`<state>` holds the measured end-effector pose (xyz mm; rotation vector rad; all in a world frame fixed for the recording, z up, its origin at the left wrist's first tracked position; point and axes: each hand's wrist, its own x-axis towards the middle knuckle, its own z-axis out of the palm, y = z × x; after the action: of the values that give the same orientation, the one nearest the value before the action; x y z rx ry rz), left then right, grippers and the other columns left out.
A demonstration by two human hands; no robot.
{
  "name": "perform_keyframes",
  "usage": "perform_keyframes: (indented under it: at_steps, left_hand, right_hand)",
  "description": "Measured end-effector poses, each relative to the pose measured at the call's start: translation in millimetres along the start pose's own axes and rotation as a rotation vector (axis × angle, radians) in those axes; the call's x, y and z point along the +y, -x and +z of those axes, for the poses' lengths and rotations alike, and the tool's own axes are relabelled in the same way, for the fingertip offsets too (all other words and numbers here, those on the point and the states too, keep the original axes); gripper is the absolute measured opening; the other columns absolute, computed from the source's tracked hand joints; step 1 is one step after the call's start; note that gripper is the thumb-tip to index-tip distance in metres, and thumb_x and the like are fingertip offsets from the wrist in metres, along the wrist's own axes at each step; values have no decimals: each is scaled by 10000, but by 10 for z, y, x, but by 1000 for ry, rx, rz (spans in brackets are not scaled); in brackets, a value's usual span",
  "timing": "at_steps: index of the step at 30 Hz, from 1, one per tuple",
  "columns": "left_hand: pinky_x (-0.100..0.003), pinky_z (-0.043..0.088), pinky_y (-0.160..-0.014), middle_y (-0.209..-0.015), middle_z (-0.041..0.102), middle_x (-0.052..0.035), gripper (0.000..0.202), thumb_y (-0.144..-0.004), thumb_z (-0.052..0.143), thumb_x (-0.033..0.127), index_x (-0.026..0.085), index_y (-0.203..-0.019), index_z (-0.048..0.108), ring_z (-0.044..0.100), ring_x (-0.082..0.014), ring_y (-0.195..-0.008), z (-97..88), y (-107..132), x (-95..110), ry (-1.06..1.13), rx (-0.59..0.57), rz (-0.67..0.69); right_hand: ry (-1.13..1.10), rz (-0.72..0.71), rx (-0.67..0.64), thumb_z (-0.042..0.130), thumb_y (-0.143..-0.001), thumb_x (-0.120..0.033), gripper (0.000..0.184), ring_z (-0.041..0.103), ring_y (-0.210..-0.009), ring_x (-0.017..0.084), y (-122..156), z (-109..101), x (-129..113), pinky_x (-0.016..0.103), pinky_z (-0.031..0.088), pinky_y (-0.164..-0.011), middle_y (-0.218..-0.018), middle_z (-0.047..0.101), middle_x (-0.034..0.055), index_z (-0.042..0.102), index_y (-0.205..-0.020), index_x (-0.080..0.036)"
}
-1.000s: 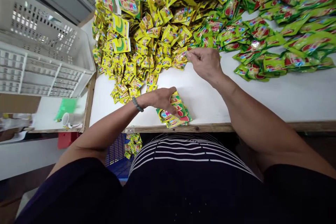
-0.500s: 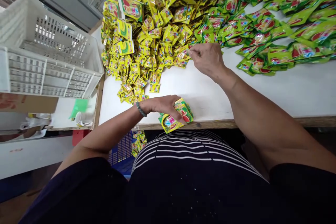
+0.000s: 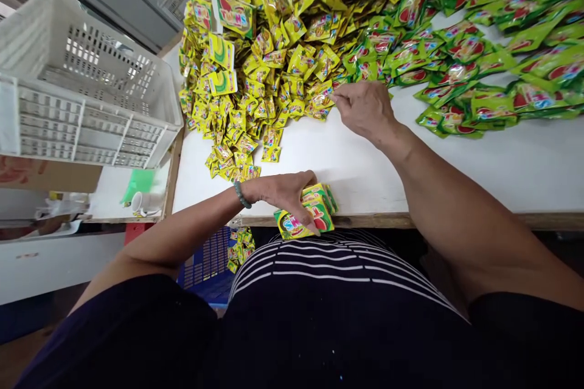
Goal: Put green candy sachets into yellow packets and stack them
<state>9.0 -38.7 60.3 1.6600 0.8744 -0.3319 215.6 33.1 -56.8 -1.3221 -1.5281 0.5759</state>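
My left hand (image 3: 292, 191), with a bead bracelet at the wrist, grips a small stack of yellow-and-green printed boxes (image 3: 312, 216) at the table's front edge. Thumb and fingers clasp the stack from its left side. Farther up the white table (image 3: 356, 170), my right hand (image 3: 365, 109) is closed in a pinch. Its fingertips touch the edge of a small yellow packet (image 3: 320, 100) at the border of the heap of yellow packets (image 3: 255, 73). Whatever lies between those fingertips is too small to make out.
Green packets with watermelon pictures (image 3: 483, 67) cover the table's right side. Loose yellow cards (image 3: 222, 51) lie on the heap. A white plastic crate (image 3: 91, 115) stands at the left. Below the edge sits a blue basket (image 3: 205, 273) with packets inside.
My left hand and the boxes have tilted and shifted slightly down, toward my body. My right hand stays at the heap's edge, its fingers still pinched. The view has shifted a little.
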Motion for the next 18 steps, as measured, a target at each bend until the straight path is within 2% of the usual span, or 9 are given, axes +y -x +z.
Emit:
perform_keyframes:
  at_steps: [2,5,6,8,10,11,15,18]
  left_hand:
    - [-250,435,-431,-647,685,1,590,-437,901,320,217,-966,662,591,-162,-502,31,62,11,-61,24,38]
    - [-297,513,-617,-869,709,-47,701,-488,874,380,222,-1121,618,642,-207,-711,60,135,23,-212,66,107]
    - [-331,520,-699,-949,691,-75,737,-492,868,414,214,-1153,608,638,-237,-805,63,149,21,-307,134,107]
    - [-406,492,-829,-1057,633,-131,836,-486,853,497,174,-1207,580,591,-305,-956,61,153,-12,-508,342,68]
    - [-462,436,-920,-1142,578,-173,942,-500,823,583,133,-1271,522,529,-350,-1058,54,118,-98,-644,533,25]
    - [-481,407,-954,-1187,554,-187,978,-516,806,611,122,-1301,487,503,-362,-1097,50,88,-160,-682,592,6]
    - [-541,349,-992,-1241,523,-198,993,-535,807,607,125,-1318,433,475,-388,-1152,41,-41,-406,-707,664,-71]
    - [-558,357,-1001,-1220,530,-179,957,-555,818,587,139,-1299,416,496,-376,-1152,49,-101,-504,-545,809,6]
  right_hand:
    - [15,10,-4,544,-873,-594,368,646,-994,302,9,11,7,423,487,-826,-796,718,97,618,-708,-273]
    - [20,31,-12,570,-869,-551,339,641,-995,306,14,0,-13,424,475,-849,-783,714,100,612,-681,-272]
    - [16,32,-9,577,-868,-539,334,642,-984,304,14,-10,-32,422,470,-854,-769,712,99,611,-675,-269]
    - [7,35,14,579,-870,-531,336,648,-944,294,12,-27,-87,415,465,-852,-745,709,92,617,-672,-262]
    - [-16,62,51,567,-877,-546,354,659,-894,279,12,-32,-156,404,468,-835,-735,709,80,636,-691,-253]
    - [-43,83,68,559,-880,-561,368,664,-873,269,15,-28,-189,397,472,-824,-735,710,72,649,-710,-247]
    - [-255,185,49,504,-874,-668,487,686,-839,240,32,1,-277,375,501,-790,-813,738,58,699,-838,-224]
    - [-443,275,-27,469,-844,-744,601,699,-929,252,48,4,-316,394,521,-827,-1025,747,89,706,-1019,-221]
